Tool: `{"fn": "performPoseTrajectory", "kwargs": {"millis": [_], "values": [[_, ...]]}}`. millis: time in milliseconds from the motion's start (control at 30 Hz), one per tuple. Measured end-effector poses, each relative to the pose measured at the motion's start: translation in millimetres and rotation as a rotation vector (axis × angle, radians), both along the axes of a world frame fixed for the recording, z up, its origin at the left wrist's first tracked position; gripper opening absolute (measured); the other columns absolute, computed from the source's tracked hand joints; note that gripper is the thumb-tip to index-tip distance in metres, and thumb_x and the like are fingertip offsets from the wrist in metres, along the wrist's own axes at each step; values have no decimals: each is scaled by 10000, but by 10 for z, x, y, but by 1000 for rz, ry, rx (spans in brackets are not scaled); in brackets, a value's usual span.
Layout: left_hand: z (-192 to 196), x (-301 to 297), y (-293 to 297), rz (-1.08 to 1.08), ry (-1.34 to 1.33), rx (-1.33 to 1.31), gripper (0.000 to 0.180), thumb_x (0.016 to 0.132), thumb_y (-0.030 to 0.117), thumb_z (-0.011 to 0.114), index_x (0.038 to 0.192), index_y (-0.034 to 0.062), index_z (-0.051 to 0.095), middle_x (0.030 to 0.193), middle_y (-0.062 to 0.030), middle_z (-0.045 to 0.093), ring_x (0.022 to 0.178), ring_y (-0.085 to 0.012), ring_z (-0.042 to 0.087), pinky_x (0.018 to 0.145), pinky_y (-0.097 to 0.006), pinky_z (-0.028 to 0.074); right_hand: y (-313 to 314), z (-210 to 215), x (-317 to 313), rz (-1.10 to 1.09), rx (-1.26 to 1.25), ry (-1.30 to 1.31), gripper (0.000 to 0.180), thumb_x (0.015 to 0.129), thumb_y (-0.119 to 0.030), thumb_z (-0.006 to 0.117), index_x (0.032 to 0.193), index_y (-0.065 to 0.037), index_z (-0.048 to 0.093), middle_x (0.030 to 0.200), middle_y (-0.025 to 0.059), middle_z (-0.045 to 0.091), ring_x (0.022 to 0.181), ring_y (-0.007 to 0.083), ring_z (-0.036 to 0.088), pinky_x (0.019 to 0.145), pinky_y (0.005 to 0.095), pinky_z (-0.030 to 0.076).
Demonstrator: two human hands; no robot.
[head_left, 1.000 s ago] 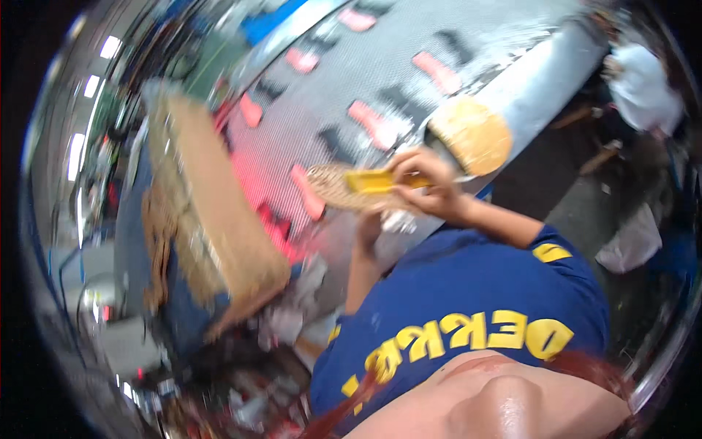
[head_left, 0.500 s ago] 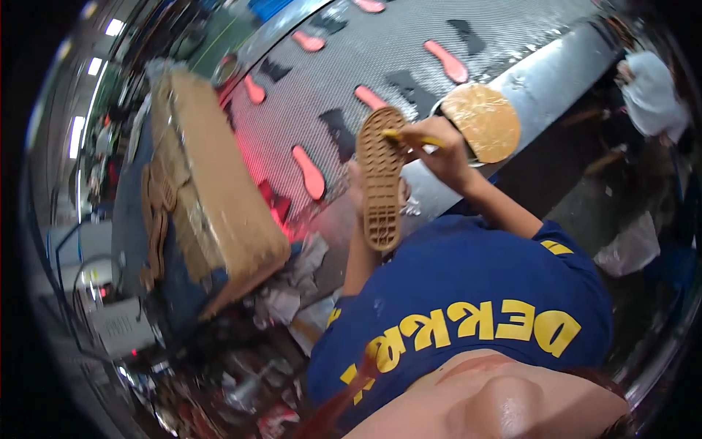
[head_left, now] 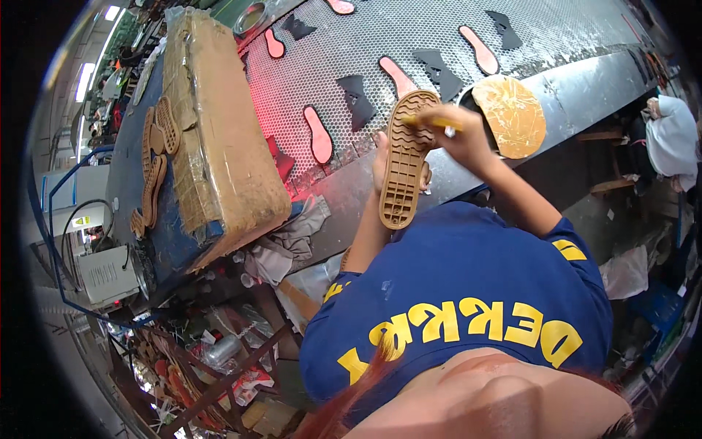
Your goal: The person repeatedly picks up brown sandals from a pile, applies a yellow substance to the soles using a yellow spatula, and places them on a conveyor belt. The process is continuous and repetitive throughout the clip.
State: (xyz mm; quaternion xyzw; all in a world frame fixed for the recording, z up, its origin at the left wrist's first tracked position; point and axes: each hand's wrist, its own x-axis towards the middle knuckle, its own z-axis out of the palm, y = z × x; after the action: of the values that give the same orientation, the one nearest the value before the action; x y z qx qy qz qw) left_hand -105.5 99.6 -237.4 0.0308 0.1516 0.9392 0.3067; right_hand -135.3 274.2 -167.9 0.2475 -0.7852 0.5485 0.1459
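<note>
A tan shoe sole [head_left: 400,189] is tilted lengthwise in front of my chest, its grooved and gridded face showing. My left hand [head_left: 381,162] grips it from behind, with fingertips visible around both edges. In my right hand [head_left: 466,135] is a slim yellow tool [head_left: 417,120], pinched between the fingers. Its tip is at the wavy upper part of the sole; the tip is too blurred to name the tool's kind. Close by my right hand stands a dark round container, partly covered by a tan, smeared round-edged board [head_left: 512,117].
Pink insoles [head_left: 319,135] and dark cut pieces [head_left: 355,102] lie on a mesh conveyor [head_left: 292,80] with a metal edge [head_left: 563,95]. A taped cardboard box [head_left: 245,164] stands left, beside more tan soles [head_left: 152,189]. A person in white [head_left: 673,139] is far right.
The view has shifted, so the sole and both hands appear farther right. My right hand stays at the sole's upper part with the yellow tool. The left hand keeps its grip.
</note>
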Motion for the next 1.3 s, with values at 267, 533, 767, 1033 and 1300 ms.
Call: {"fn": "performPoseTrajectory", "kwargs": {"millis": [267,533,767,1033,1300], "values": [[-22,-13,-34,6,28,106,829,944,682,242,1470,42,272,1344,-393,414,585,-329,661,546,-379,571,6,-232,-175,-101,-134,-190,242,820,37,634,1041,-38,697,910,123,725,847,200,718,700,277,570],[-468,-335,-192,144,47,180,802,947,618,367,1503,62,214,1408,-423,277,758,-387,669,558,-406,603,-132,-199,536,282,-273,-567,191,830,0,700,1018,-33,692,917,48,696,792,110,629,700,252,501],[-462,-1931,-1832,241,192,260,903,890,744,269,1514,105,140,1459,-293,314,1239,-504,437,776,-589,528,243,-89,223,30,-572,-456,170,907,-21,637,1074,-16,671,929,40,650,715,74,555,643,208,456],[-1447,-722,-2171,1015,-390,-1192,922,884,656,360,1515,17,151,1531,-220,261,1421,-360,248,1157,-480,195,482,-617,260,-63,-581,-627,193,909,-59,653,1097,-15,667,916,35,644,722,84,557,637,208,441],[-1548,2270,-1283,474,-289,-2612,881,839,446,621,1510,63,198,1508,-285,193,1423,-457,127,1121,-630,82,935,-1178,121,-180,-469,-728,315,911,-88,664,1208,9,627,1009,64,665,775,103,605,688,206,484]]}}
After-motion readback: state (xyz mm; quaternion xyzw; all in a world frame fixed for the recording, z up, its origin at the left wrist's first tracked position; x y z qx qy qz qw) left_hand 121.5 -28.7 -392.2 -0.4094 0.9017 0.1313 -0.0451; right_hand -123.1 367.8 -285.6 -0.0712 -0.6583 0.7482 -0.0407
